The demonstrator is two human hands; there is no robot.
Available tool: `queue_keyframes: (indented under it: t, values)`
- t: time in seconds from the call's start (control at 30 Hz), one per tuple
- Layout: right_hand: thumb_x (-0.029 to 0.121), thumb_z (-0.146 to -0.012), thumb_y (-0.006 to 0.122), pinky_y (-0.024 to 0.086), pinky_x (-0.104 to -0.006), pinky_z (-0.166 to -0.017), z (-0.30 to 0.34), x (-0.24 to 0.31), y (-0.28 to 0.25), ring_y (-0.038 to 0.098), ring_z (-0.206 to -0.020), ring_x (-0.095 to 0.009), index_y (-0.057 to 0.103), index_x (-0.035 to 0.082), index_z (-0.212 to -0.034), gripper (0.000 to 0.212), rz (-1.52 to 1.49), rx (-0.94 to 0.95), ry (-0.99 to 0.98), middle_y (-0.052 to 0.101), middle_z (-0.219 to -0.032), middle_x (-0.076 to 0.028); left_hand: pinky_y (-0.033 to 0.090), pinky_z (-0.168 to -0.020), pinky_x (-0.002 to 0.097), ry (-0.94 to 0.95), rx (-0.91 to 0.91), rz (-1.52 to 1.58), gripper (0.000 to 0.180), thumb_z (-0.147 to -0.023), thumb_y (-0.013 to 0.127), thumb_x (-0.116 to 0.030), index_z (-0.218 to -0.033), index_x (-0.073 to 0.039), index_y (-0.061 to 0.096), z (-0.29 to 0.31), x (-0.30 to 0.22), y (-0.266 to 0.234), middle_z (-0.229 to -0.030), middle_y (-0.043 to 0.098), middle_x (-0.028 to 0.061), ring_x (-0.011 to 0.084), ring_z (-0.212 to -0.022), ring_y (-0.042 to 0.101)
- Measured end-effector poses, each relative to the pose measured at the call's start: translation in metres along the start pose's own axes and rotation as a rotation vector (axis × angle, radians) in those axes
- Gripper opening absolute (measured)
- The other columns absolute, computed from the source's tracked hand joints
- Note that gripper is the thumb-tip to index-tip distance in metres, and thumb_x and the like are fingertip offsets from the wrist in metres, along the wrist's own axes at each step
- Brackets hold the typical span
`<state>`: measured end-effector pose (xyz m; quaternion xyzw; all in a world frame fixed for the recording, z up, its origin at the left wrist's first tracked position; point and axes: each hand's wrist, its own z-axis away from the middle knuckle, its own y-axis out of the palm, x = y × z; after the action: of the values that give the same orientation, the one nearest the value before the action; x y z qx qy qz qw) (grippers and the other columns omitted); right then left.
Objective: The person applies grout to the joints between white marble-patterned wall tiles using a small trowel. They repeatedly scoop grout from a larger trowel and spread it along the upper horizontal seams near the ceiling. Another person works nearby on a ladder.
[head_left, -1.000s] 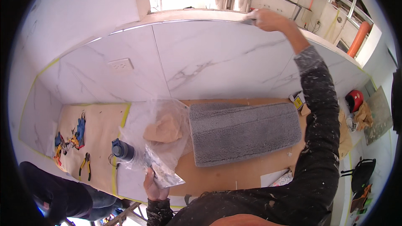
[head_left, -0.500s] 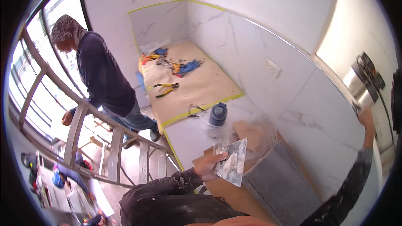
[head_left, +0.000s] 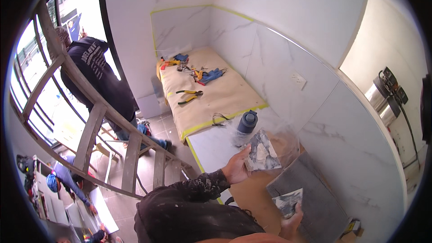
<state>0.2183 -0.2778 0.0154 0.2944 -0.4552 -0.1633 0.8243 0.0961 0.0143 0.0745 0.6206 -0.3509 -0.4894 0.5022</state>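
The right hand (head_left: 291, 218), a second ago up at the far ledge, is now down near the grey tile (head_left: 315, 198), closed on a small trowel (head_left: 288, 201), while the left hand (head_left: 236, 170) still grips the mortar-smeared trowel (head_left: 262, 151) beside the bottle (head_left: 247, 122).

The scene is viewed from one head-worn camera, angled down and leftward, close above the left hand (head_left: 235, 169) and right hand (head_left: 291, 218); the counter (head_left: 211, 141) stretches away beyond them.

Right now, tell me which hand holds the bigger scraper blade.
The left hand holds the bigger scraper, raised over the counter, caked with pale filler. The right hand holds a smaller scraper, lower down.
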Motion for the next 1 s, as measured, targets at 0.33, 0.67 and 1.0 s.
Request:
queue_keyframes:
  t: [0.33,0.67,1.0]
  values:
    - [0.014,-0.093,0.055,0.058,-0.0315,-0.063,0.050,-0.008,0.011,0.068,-0.077,-0.019,0.059,0.003,-0.103,0.016,-0.148,-0.053,-0.042,0.069,-0.092,-0.007,0.034,-0.111,0.0462,-0.137,0.061,-0.042,0.045,-0.102,0.042,-0.030,-0.140,-0.006,0.038,0.015,-0.013,-0.008,-0.141,0.047,0.0107,0.0276,-0.128,0.048]
    - [0.015,-0.090,0.058,0.051,-0.0302,-0.048,0.083,0.040,0.044,0.068,-0.074,-0.018,0.061,0.007,-0.108,0.019,-0.023,0.240,0.061,0.070,-0.094,-0.004,0.039,-0.108,0.0367,0.330,0.195,-0.467,0.046,-0.102,0.047,-0.030,-0.139,-0.005,0.037,0.041,0.023,0.048,-0.136,0.049,0.0066,0.0187,-0.127,0.048]
    - [0.011,-0.091,0.055,0.056,-0.0301,-0.049,0.119,0.124,-0.046,0.070,-0.073,-0.020,0.061,0.002,-0.108,0.020,-0.094,0.436,0.166,0.071,-0.093,-0.009,0.040,-0.106,0.0378,0.540,0.158,-0.590,0.046,-0.103,0.045,-0.029,-0.141,-0.005,0.036,0.065,0.160,0.119,-0.138,0.047,0.0082,0.0202,-0.125,0.049]
